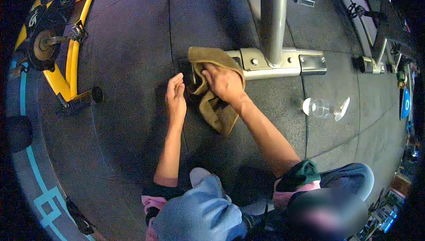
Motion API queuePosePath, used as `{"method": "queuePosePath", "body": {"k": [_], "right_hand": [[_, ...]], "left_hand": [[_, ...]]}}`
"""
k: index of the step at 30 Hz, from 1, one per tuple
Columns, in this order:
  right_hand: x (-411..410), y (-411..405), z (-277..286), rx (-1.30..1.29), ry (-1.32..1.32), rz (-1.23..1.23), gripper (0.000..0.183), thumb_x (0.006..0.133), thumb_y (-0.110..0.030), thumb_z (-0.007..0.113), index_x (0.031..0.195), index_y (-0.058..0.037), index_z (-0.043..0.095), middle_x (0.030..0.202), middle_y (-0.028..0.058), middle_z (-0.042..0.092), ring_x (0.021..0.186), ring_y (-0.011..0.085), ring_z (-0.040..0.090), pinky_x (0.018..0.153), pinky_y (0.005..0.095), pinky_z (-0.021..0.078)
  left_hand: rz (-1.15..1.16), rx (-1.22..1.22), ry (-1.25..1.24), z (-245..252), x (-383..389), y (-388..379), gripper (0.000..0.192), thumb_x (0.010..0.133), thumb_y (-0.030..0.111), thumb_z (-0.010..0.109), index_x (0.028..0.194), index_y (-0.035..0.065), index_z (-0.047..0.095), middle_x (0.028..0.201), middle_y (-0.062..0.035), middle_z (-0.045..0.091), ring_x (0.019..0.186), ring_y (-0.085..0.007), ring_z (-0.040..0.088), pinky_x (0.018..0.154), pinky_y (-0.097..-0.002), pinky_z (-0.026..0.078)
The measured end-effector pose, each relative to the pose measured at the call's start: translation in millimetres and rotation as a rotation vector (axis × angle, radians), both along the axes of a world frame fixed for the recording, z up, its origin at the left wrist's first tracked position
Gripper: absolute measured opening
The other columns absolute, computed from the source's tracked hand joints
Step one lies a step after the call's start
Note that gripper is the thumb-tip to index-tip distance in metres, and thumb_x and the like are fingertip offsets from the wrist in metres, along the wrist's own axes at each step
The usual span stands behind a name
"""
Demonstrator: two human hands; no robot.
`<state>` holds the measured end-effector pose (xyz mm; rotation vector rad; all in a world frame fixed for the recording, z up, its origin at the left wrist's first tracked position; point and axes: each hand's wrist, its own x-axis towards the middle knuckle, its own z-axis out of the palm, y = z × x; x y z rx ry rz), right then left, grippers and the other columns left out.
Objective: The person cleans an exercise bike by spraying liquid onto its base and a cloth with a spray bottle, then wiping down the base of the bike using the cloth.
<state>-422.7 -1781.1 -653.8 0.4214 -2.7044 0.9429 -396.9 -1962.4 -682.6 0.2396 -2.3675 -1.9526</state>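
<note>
A brown cloth (215,55) lies draped over the left end of a metal machine's base bar (272,71), with a folded part hanging down towards the floor. My right hand (224,81) presses on the cloth and grips it, fingers partly hidden in its folds. To the left of the cloth, my left hand (176,96) is raised over the floor with nothing in it, its fingers apart from the cloth. A clear spray bottle (320,108) rests on the dark floor tiles to the right, below the bar's capped right end.
A silver upright post (274,28) rises from the base bar. At the left stands a yellow exercise bike frame (73,65) with pedals. Another machine's foot (372,65) is at the right. Blue lines (36,171) mark the floor at the left edge.
</note>
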Motion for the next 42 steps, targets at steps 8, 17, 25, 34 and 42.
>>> {"method": "queuePosePath", "body": {"k": [8, 17, 25, 34, 42], "right_hand": [[42, 37, -11, 0.056, -0.154, -0.243, 0.020, 0.091, -0.022, 0.053, 0.095, -0.0049, 0.063, 0.084, 0.0213, 0.065, 0.077, 0.0392, 0.063, 0.070, 0.0470, 0.0492], [79, 46, -55, 0.162, -0.098, -0.114, 0.041, 0.082, -0.014, 0.047, 0.121, -0.0090, 0.057, 0.120, 0.0216, 0.057, 0.110, 0.0423, 0.053, 0.095, 0.0505, 0.0397], [57, -17, -38, 0.356, -0.086, 0.279, 0.046, 0.087, -0.019, 0.043, 0.130, -0.0068, 0.051, 0.131, 0.0194, 0.052, 0.124, 0.0370, 0.047, 0.106, 0.0480, 0.0326], [33, 64, -15, 0.330, -0.023, 0.594, 0.051, 0.087, -0.019, 0.046, 0.138, -0.0135, 0.044, 0.144, 0.0097, 0.041, 0.134, 0.0263, 0.037, 0.113, 0.0377, 0.0259], [43, 130, -33, 0.513, -0.267, 0.517, 0.051, 0.094, -0.025, 0.035, 0.145, -0.0215, 0.032, 0.151, 0.0045, 0.031, 0.140, 0.0219, 0.026, 0.117, 0.0361, 0.0158]], "left_hand": [[-0.179, -0.340, 0.130, 21, -28, 17, 0.042, 0.098, 0.024, 0.045, 0.135, 0.0049, 0.044, 0.141, -0.0164, 0.044, 0.132, -0.0306, 0.040, 0.110, -0.0371, 0.029], [-0.381, -0.462, -0.050, 32, -41, 24, 0.052, 0.097, 0.030, 0.046, 0.143, 0.0094, 0.033, 0.144, -0.0210, 0.037, 0.131, -0.0368, 0.038, 0.108, -0.0405, 0.032], [-0.403, -0.511, -0.103, 39, -46, 17, 0.051, 0.096, 0.033, 0.047, 0.143, 0.0170, 0.034, 0.140, -0.0199, 0.043, 0.124, -0.0402, 0.045, 0.103, -0.0424, 0.037], [-0.401, -0.571, -0.109, 41, -44, 6, 0.051, 0.096, 0.034, 0.046, 0.143, 0.0174, 0.034, 0.137, -0.0205, 0.047, 0.123, -0.0403, 0.047, 0.102, -0.0426, 0.038], [-0.403, -0.548, -0.119, 37, -45, 13, 0.052, 0.096, 0.034, 0.046, 0.144, 0.0171, 0.033, 0.134, -0.0206, 0.049, 0.121, -0.0414, 0.048, 0.101, -0.0441, 0.038]]}}
